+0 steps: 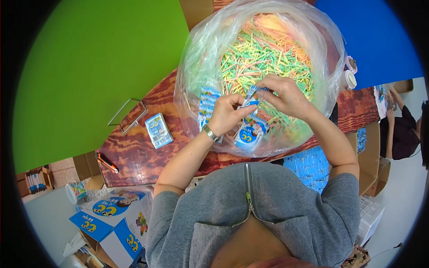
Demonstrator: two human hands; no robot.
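Observation:
Both hands pinch a small blue-and-white packet [251, 103] over the near part of a big clear plastic bag [190, 73]. My left hand [225, 117], with a watch on its wrist, grips the packet's lower left part. My right hand [287, 96] has its thumb and fingers closed at the packet's upper end. Thin sticks [263, 58] in green, yellow, pink and orange fill the opened bag. Just below my hands lies another printed packet [251, 131]. Beside my left hand is a row of overlapping packets [208, 100], partly hidden by that hand.
On the red-brown patterned table [134, 161] lie a single packet [158, 130], a bent wire stand [132, 117] and an orange box cutter [107, 163]. Green [98, 76] and blue [371, 40] panels flank the bag. Printed cartons [118, 219] stand lower left. A co-worker [402, 129] is at right.

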